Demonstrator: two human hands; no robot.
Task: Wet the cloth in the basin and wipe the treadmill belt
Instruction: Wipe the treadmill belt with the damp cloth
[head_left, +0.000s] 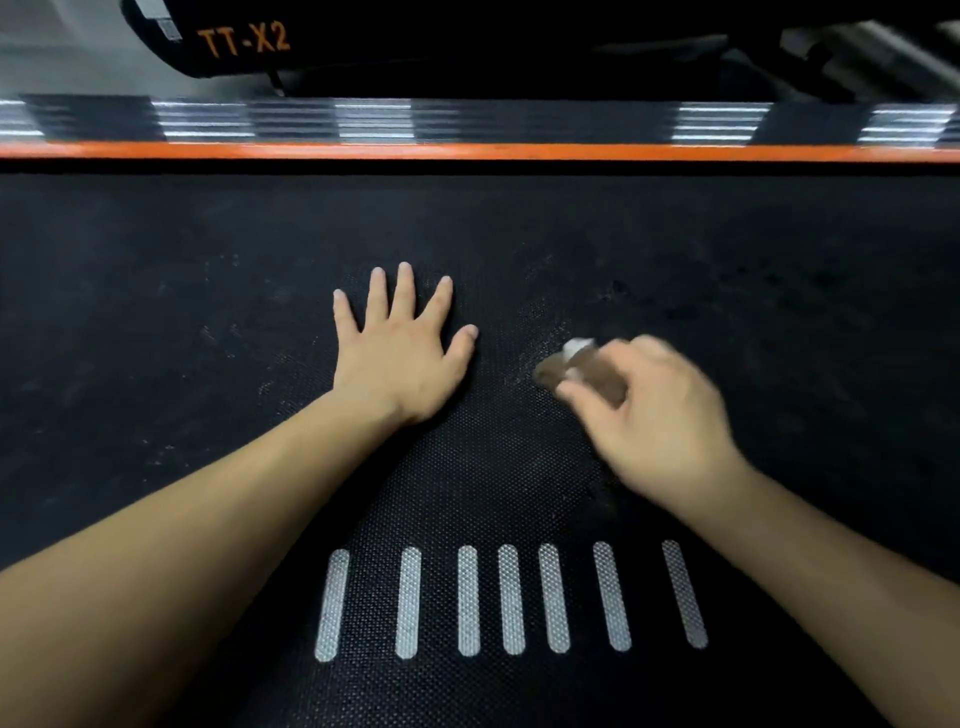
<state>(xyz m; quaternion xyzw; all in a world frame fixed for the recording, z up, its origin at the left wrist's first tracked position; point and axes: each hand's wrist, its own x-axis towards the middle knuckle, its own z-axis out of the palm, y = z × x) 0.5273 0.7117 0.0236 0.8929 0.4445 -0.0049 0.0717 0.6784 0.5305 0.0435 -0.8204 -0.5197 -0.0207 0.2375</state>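
Observation:
The black textured treadmill belt (208, 291) fills most of the head view, with several white stripes printed near its front. My left hand (402, 345) lies flat on the belt with fingers spread, holding nothing. To its right, my right hand (654, 415) is blurred and closed on a small bunched brown-and-white cloth (569, 364), which is pressed against the belt. Most of the cloth is hidden under my fingers. No basin is in view.
An orange strip (467, 151) runs along the belt's far edge, with a black and silver ribbed side rail (467, 122) behind it. Beyond stands a dark machine part (244, 41) marked "TT-X2". Grey floor shows at the top left.

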